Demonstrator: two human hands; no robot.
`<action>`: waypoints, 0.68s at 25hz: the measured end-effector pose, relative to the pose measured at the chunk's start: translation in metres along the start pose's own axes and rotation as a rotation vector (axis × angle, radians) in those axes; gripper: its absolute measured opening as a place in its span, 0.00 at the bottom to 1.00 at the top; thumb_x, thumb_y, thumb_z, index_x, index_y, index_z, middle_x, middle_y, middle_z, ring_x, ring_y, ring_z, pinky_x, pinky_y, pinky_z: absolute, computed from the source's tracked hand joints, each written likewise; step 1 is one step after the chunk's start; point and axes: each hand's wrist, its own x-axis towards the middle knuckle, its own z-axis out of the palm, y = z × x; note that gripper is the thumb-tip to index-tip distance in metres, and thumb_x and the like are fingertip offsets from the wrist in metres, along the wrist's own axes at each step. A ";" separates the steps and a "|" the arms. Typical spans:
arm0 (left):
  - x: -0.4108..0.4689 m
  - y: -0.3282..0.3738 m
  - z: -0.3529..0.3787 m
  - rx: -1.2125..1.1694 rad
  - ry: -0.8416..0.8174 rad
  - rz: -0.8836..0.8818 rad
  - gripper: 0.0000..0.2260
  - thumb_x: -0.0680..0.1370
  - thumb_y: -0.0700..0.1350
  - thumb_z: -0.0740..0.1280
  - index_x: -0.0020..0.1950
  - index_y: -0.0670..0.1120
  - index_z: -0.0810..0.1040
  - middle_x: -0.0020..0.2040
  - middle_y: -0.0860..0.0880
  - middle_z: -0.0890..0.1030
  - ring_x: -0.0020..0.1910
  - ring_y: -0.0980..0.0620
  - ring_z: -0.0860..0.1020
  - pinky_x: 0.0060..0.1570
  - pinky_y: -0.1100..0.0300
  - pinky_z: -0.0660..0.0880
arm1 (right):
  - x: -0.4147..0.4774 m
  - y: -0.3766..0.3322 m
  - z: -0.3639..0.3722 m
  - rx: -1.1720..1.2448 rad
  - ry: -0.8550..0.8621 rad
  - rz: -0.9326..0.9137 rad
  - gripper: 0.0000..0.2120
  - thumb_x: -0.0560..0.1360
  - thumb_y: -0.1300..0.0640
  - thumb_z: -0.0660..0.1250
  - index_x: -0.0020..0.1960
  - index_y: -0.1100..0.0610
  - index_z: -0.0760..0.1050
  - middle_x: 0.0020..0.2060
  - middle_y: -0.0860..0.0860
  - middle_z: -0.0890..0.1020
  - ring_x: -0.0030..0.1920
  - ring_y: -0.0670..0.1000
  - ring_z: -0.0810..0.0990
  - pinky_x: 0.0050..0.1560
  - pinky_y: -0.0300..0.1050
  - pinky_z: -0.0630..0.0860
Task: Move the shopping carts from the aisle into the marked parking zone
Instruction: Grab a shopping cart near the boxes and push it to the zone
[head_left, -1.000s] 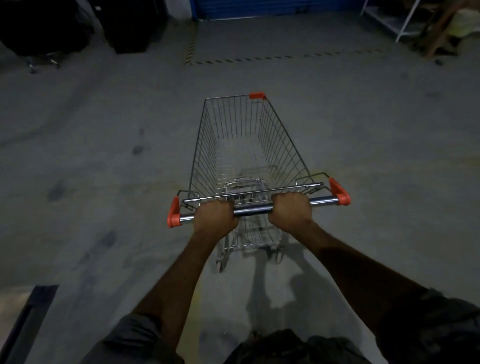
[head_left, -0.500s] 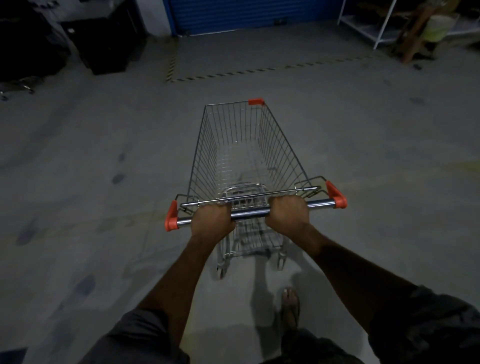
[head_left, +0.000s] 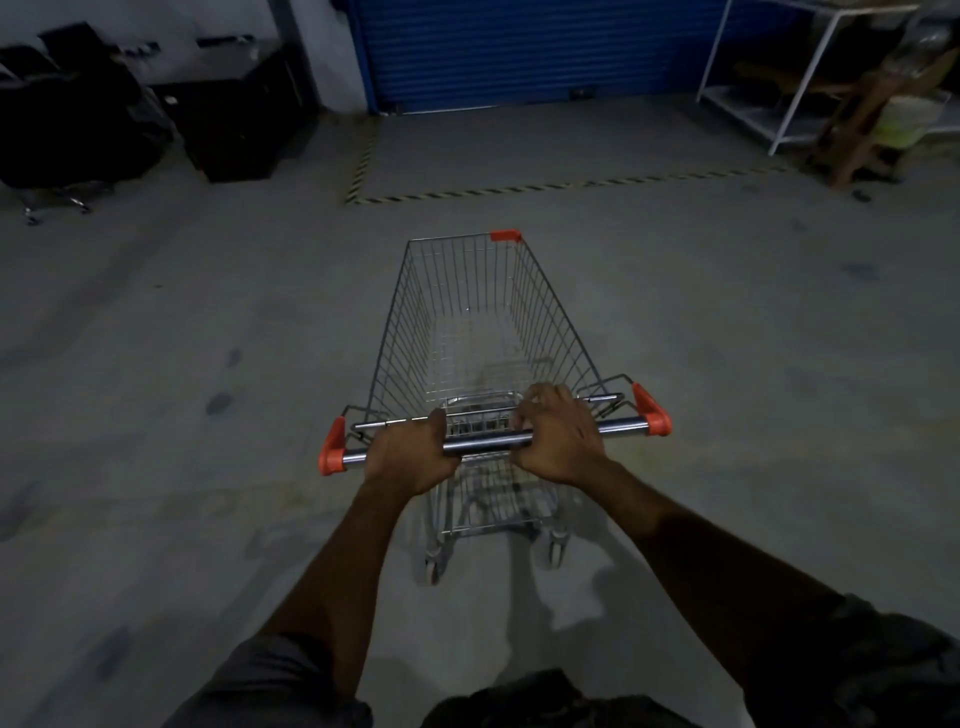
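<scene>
An empty wire shopping cart (head_left: 478, 332) with orange corner caps stands on the grey concrete floor right in front of me. My left hand (head_left: 410, 452) is wrapped around the chrome handle bar (head_left: 618, 428) left of its middle. My right hand (head_left: 558, 439) grips the same bar right of the middle, its fingers partly lifted over the top. Ahead of the cart, black-and-yellow striped floor tape (head_left: 545, 186) outlines the parking zone in front of a blue roller shutter (head_left: 530, 52). The cart's front is short of that tape.
Dark boxes and an office chair (head_left: 78, 130) stand at the far left. At the far right are a white metal rack (head_left: 758, 78) and a wooden stool (head_left: 862, 130). Open concrete floor lies on both sides of the cart.
The cart has rolled forward with me toward the striped tape and blue shutter, which now look nearer. My right hand's fingers have loosened slightly on the bar.
</scene>
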 end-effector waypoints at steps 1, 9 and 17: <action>0.017 -0.001 0.000 -0.053 -0.004 0.004 0.22 0.70 0.63 0.67 0.58 0.51 0.75 0.50 0.48 0.83 0.49 0.42 0.82 0.46 0.51 0.75 | 0.017 0.008 -0.001 -0.034 -0.045 0.011 0.20 0.63 0.41 0.72 0.53 0.46 0.81 0.70 0.51 0.70 0.72 0.55 0.66 0.69 0.57 0.66; 0.160 -0.020 0.009 -0.162 -0.233 0.017 0.32 0.67 0.65 0.71 0.69 0.57 0.73 0.71 0.51 0.75 0.68 0.48 0.73 0.65 0.51 0.72 | 0.153 0.058 -0.007 -0.225 -0.252 -0.081 0.23 0.70 0.45 0.65 0.58 0.58 0.82 0.66 0.62 0.77 0.65 0.63 0.74 0.64 0.56 0.75; 0.306 -0.044 0.019 -0.205 -0.150 0.065 0.37 0.69 0.65 0.68 0.77 0.57 0.66 0.73 0.48 0.74 0.69 0.45 0.73 0.64 0.50 0.74 | 0.284 0.093 -0.004 -0.115 -0.028 -0.019 0.27 0.62 0.47 0.62 0.58 0.55 0.79 0.51 0.54 0.84 0.52 0.59 0.82 0.47 0.53 0.81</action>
